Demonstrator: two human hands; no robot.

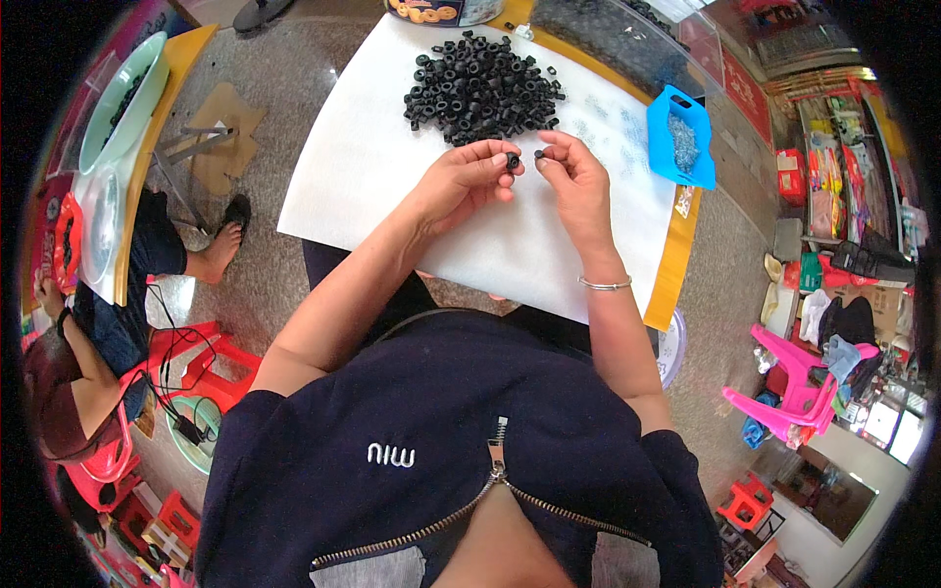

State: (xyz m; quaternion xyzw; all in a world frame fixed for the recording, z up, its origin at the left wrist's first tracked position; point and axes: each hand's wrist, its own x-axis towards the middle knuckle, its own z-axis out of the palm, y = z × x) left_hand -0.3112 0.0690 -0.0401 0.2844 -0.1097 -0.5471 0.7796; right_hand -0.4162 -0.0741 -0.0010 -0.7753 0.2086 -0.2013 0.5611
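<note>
The left hand [466, 184] pinches a black ring-shaped piece [513, 161] between thumb and forefinger, its hole facing up, while the right hand [580, 188] grips a smaller dark bit [539, 154] between thumb and fingertip, the other fingers loosely curled. The two pieces are near each other but apart, just in front of a heaped pile of black ring-shaped parts [480, 88]. The step in hand looks like handling one small part against another; joining them would call for lining the bit up with the hole and keeping both pinches steady, though the bit's exact shape is too small to tell. Under the hands, a smooth white sheet [363, 186] covers most of a yellow-edged worktop [676, 269]. At its right edge sits a bright blue plastic tray [662, 118] with small pale, clear-looking pieces [683, 142]; a clear plastic bin [627, 39] stands at the back. Beyond lie a grey speckled floor [265, 127], a pink plastic stool [804, 392], crowded shelves [833, 167] and, on the left, a seated co-worker's arm [90, 382].
</note>
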